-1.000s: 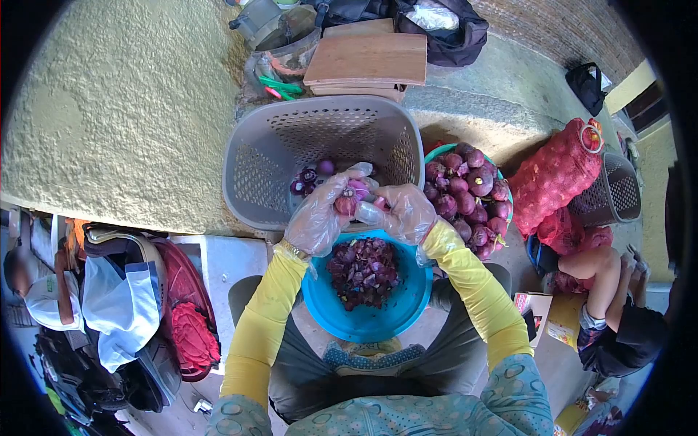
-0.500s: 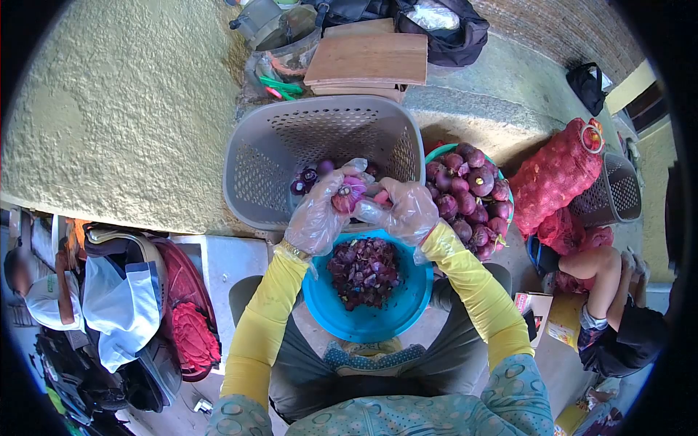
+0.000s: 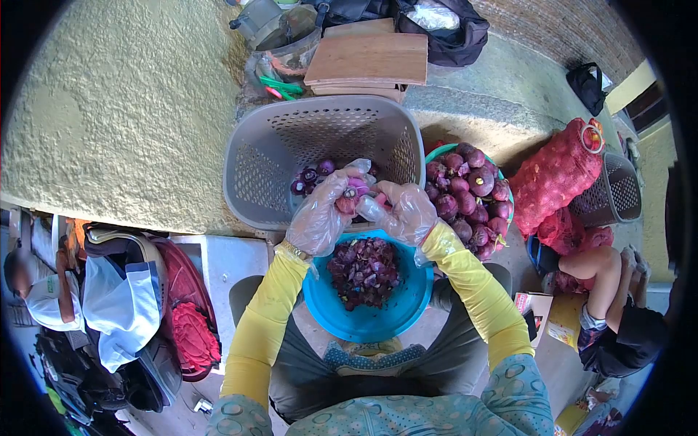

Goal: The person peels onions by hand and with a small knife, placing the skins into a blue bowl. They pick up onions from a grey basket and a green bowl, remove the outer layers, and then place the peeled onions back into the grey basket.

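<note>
My left hand point(image 3: 321, 211), in a clear plastic glove, is closed around a red onion point(image 3: 347, 201), partly hidden by the fingers. My right hand point(image 3: 408, 213), gloved likewise, pinches a small pink-handled tool point(image 3: 380, 198) against the onion; its blade, if any, cannot be made out. Both hands are over the near rim of a grey perforated basket point(image 3: 251, 171) with several peeled onions point(image 3: 310, 176) in it. Below them, a blue basin point(image 3: 317, 309) between my knees holds a heap of purple onion skins point(image 3: 363, 272).
A green-rimmed tub point(image 3: 437, 152) of unpeeled red onions point(image 3: 472, 185) stands right of the basket. Beyond it lie a red mesh sack point(image 3: 556, 174) and another grey basket point(image 3: 624, 189). Wooden boards point(image 3: 367, 59) rest behind. A person point(image 3: 618, 312) sits at right; another point(image 3: 51, 294) is far left.
The onion has turned slightly in my left hand and dipped a little. My right fingers and the pink-handled tool have shifted slightly against it. The containers have stayed put.
</note>
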The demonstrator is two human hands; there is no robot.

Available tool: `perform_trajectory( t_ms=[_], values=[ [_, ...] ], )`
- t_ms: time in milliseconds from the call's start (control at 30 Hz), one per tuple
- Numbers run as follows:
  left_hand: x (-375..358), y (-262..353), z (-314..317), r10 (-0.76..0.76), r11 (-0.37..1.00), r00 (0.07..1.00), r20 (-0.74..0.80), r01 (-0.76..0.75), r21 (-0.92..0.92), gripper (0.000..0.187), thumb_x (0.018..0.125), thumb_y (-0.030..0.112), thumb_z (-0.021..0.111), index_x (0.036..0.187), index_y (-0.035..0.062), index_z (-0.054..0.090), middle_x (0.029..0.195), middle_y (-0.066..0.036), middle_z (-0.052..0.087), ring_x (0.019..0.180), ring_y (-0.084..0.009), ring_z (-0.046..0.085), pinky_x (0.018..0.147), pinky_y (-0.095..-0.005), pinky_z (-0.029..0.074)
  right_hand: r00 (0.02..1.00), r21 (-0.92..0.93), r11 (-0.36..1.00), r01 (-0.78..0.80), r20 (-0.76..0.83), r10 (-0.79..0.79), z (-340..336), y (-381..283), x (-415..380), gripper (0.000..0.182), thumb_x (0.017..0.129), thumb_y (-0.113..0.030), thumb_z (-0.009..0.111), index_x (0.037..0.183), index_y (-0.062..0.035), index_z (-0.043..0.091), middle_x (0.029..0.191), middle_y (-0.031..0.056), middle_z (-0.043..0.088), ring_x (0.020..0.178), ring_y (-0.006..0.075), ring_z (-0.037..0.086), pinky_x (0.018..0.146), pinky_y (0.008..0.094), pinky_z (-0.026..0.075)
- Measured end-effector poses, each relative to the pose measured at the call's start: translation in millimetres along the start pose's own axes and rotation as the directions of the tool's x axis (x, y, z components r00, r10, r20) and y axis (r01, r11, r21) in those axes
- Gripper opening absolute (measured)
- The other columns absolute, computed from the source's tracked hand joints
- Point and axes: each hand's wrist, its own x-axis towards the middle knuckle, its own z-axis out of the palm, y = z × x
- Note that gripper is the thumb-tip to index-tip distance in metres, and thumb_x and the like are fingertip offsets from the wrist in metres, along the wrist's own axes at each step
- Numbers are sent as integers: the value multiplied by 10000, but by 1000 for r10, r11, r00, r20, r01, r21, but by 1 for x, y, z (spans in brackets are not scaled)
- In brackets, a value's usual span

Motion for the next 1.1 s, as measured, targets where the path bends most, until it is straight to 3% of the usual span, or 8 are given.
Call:
perform_trajectory(
  t_ms=[167,500,600,767,833,933,1067,1100],
  values=[
    [1,0,-6,-2,1000,998,55,2,-5,339,1074,198,490,1342,1,554,1386,-113,577,1098,-156,621,957,-319,524,1000,25,1000,-12,8,12,0,4,0,494,952,-496,637,964,-3,666,762,212,693,720,432,685,643,496,538],
    [0,-1,-1,-22,998,1000,12,21,54,350,1078,238,508,1360,39,563,1217,-76,634,1034,-143,611,931,-300,512,996,77,993,86,-25,-84,10,22,0,362,913,-422,675,933,-61,686,697,186,668,693,437,668,628,489,530],
    [0,0,-10,-42,998,999,32,40,48,361,1077,258,515,1369,51,564,1208,-73,637,1050,-143,610,926,-302,516,997,-14,1000,-22,76,23,2,7,0,317,888,-399,691,935,-86,689,698,168,671,693,426,669,630,495,530],
    [-1,-3,-6,-5,996,999,34,2,86,381,1071,282,534,1379,60,562,1208,-80,636,1093,-148,608,887,-291,537,957,-281,929,240,230,-178,-4,6,-2,281,881,-358,730,927,-83,702,698,142,673,681,374,690,615,457,543],
    [-5,3,2,-53,994,997,-64,59,97,374,1075,238,516,1370,11,559,1278,-84,620,1112,-182,607,1032,-382,503,959,-262,935,240,212,-186,-6,4,-2,274,871,-355,739,919,-88,702,700,139,678,680,368,693,619,455,547],
    [-7,1,1,13,964,998,-55,2,267,352,1072,258,525,1326,24,590,1332,-72,590,1122,-184,604,1027,-387,509,957,-260,933,248,214,-195,-9,4,0,272,861,-360,748,906,-95,703,704,137,686,682,359,698,621,453,551],
    [-4,-3,-10,-90,980,996,-18,91,179,353,1072,295,526,1280,21,606,1341,-80,585,1153,-188,601,1031,-403,522,933,-258,932,255,321,-166,-9,-6,-1,337,878,-434,728,914,-99,715,696,133,690,678,356,700,616,459,552],
    [-1,-13,-28,-24,947,997,-76,47,317,366,1072,313,523,1279,20,597,1342,-87,580,1160,-195,600,1031,-416,530,932,-258,932,255,321,-166,-6,-9,-2,337,878,-434,728,914,-99,715,696,133,690,678,356,700,616,459,552]
  ],
)
